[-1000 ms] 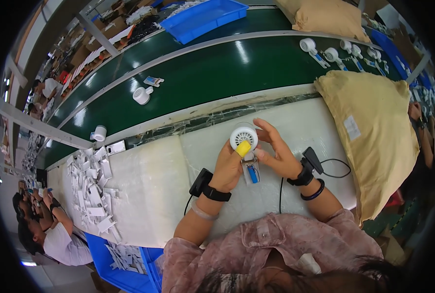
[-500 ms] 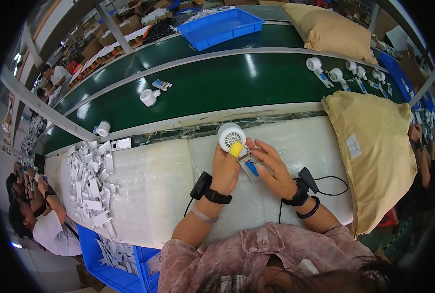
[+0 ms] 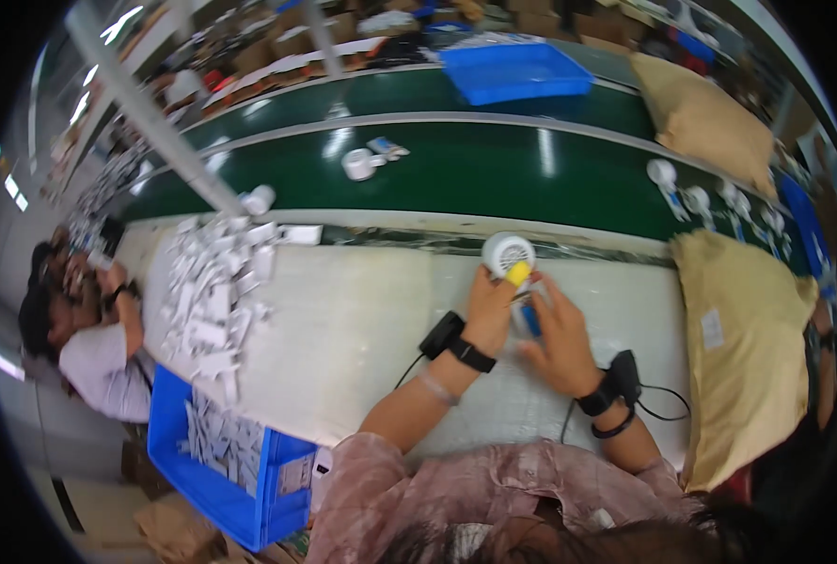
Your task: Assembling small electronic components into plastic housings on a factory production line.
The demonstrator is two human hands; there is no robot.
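Note:
A small white handheld fan (image 3: pixel 509 254) with a round grille is held up over the pale, plastic-covered bench (image 3: pixel 343 310). My left hand (image 3: pixel 487 312) is closed round it just below the head; a yellow cover (image 3: pixel 518 274) sits on what looks like the thumb tip. Below the head shows a blue part (image 3: pixel 531 320), partly hidden by my hands. My right hand (image 3: pixel 561 340) is beside the blue part, its fingers stretched up toward the fan's neck and its thumb lower down. It is blurred, so its grip is unclear.
White plastic pieces (image 3: pixel 213 282) lie heaped at the left, above a blue bin (image 3: pixel 277 489) of similar pieces. Beyond runs a green conveyor (image 3: pixel 456 169) with fans on it. A tan sack (image 3: pixel 748 357) stands at the right. Another person (image 3: pixel 108 367) sits at far left.
The view has swung, so the whole scene sits further right. The fan stays in my left hand. My right thumb has drawn away from the blue part.

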